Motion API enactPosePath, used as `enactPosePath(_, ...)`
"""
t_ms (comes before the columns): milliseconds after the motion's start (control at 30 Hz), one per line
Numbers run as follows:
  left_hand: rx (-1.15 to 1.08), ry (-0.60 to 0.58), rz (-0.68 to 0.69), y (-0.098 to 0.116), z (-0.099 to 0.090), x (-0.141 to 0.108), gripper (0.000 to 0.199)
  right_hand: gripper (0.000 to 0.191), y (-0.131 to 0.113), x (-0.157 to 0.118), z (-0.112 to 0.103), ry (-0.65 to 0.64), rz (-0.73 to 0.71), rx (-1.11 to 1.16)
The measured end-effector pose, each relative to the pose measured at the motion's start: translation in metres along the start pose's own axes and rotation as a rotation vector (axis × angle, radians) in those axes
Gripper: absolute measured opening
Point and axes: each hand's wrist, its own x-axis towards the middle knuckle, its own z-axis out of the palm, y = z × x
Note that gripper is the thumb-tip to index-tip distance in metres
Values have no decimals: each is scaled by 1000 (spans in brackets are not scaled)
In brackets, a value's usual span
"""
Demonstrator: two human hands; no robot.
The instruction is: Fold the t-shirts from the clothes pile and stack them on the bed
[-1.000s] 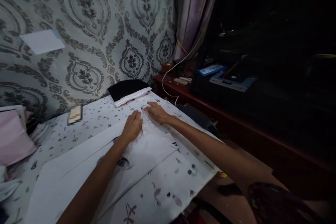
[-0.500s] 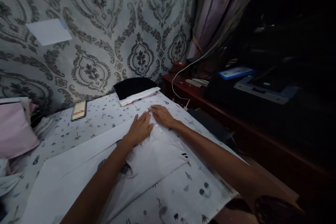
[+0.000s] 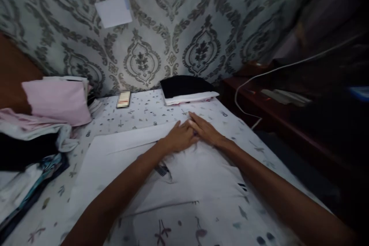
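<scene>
A white shirt (image 3: pixel 207 173) with dark striped trim and short dark marks near one edge lies spread over the printed bedsheet (image 3: pixel 138 117). My left hand (image 3: pixel 181 137) rests on the shirt's upper part, palm down, with its fingers stretched towards the right. Close against it, my right hand (image 3: pixel 206 130) lies palm down on the same part, fingers extended to the left. The fingers of the two hands meet or overlap, and the cloth beneath them is hidden. Left of my forearm, a smooth white stretch of cloth (image 3: pixel 95 165) extends across the bed.
A folded black and white pile (image 3: pixel 187 86) lies at the bed's far edge, near a phone (image 3: pixel 123 100). Heaped clothes, with a pink piece (image 3: pixel 57 102) on top, are at left. A white cable (image 3: pixel 239 90) crosses the dark red furniture (image 3: pixel 253 103) at right.
The view has swung right to left, so the bed and hands appear farther right and more clothes show at left. My hands have come closer together over the shirt.
</scene>
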Motion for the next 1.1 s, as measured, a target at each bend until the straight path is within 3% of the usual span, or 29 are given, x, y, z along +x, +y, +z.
enactPosePath(133, -43, 37, -166, -27, -9, -54, 70, 73, 13, 5, 9, 12, -82, -135)
enactPosePath(233, 25, 79, -369, -61, -14, -107, 74, 75, 18, 7, 15, 12, -171, -262)
enactPosePath(400, 98, 83, -627, -121, -29, -195, 71, 77, 21, 9, 19, -5, -200, -362)
enactPosePath(500, 111, 178, -703, -134, -33, -232, 70, 76, 24, 10, 19, -10, -202, -379)
enactPosePath(633, 171, 262, -551, -119, -26, -255, 63, 75, 23, 13, 17, -71, -181, -391)
enactPosePath(700, 171, 217, -462, -109, -22, -262, 60, 75, 15, 13, 15, -88, -143, -416)
enactPosePath(767, 133, 160, -462, -104, -22, -269, 60, 75, 2, 9, 14, -74, -90, -449)
enactPosePath(933, -32, 159, -558, -85, -28, -293, 63, 70, -57, -15, 23, -81, -102, -402)
enactPosePath(1100, 6, 155, -340, -42, -5, -301, 60, 66, -127, -52, 57, -197, -345, -199)
